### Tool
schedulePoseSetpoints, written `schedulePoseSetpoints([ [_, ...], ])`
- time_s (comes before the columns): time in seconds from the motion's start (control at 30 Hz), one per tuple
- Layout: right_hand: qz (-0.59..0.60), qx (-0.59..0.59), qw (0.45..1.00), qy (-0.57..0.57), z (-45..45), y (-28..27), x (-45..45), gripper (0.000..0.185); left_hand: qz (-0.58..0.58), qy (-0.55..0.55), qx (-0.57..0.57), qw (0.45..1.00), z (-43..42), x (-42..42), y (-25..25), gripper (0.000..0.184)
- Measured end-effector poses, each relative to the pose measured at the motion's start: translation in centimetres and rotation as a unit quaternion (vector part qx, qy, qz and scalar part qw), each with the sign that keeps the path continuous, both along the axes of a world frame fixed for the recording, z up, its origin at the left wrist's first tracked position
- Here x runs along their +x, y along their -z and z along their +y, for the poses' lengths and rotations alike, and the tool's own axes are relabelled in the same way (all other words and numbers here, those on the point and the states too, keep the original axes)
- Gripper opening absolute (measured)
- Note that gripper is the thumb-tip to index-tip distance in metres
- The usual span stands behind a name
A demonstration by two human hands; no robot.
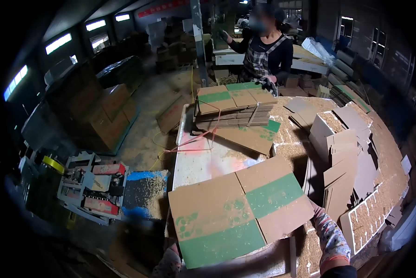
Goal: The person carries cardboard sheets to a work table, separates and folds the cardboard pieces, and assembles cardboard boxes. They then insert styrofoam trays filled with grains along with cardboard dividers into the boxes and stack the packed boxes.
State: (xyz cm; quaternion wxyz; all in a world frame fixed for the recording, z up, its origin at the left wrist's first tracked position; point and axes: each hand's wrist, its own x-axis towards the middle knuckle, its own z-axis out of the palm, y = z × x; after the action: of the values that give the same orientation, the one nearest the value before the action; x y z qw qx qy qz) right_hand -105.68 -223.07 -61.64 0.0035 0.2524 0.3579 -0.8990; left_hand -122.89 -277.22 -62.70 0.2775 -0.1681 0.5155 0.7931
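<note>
A flat brown cardboard sheet with green bands [217, 211] is held over the near end of the white table [191, 162]. My right hand [318, 214] grips its right edge, with the fingers partly hidden by the board. At the lower left corner, my left hand [171, 256] is closed on the same sheet, dim and mostly covered. Beyond it lies a stack of folded cardboard [231, 116], with loose red strapping [189, 149] beside it. Another green-banded sheet [245, 138] sticks out under the stack.
Across the table a co-worker [266, 53] rests a gloved hand by the stack. Grey cardboard pieces [344, 162] stand and lie on the chip-covered surface [384, 153] at right. A machine with red parts [99, 185] is on the left; wrapped boxes [92, 106] stand behind.
</note>
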Motion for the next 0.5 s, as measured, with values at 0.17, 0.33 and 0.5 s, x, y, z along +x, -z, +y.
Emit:
schedulePoseSetpoints([
  [0.17, 0.035, -0.202, 0.979, 0.023, -0.5, 4.6, 1.6, 0.047, 0.012, -0.020, -0.032, 0.999, 0.7, 2.1, -1.3, 0.036],
  [0.33, 0.027, -0.217, 0.974, 0.065, -6.1, 5.0, 10.7, 0.045, 0.038, -0.024, -0.045, 0.998, -2.6, 7.5, -3.6, 0.036],
  [0.5, -0.094, -0.095, 0.984, 0.115, -17.4, 4.4, 26.8, 0.045, 0.036, 0.001, -0.078, 0.996, -10.6, 15.6, -5.9, 0.035],
])
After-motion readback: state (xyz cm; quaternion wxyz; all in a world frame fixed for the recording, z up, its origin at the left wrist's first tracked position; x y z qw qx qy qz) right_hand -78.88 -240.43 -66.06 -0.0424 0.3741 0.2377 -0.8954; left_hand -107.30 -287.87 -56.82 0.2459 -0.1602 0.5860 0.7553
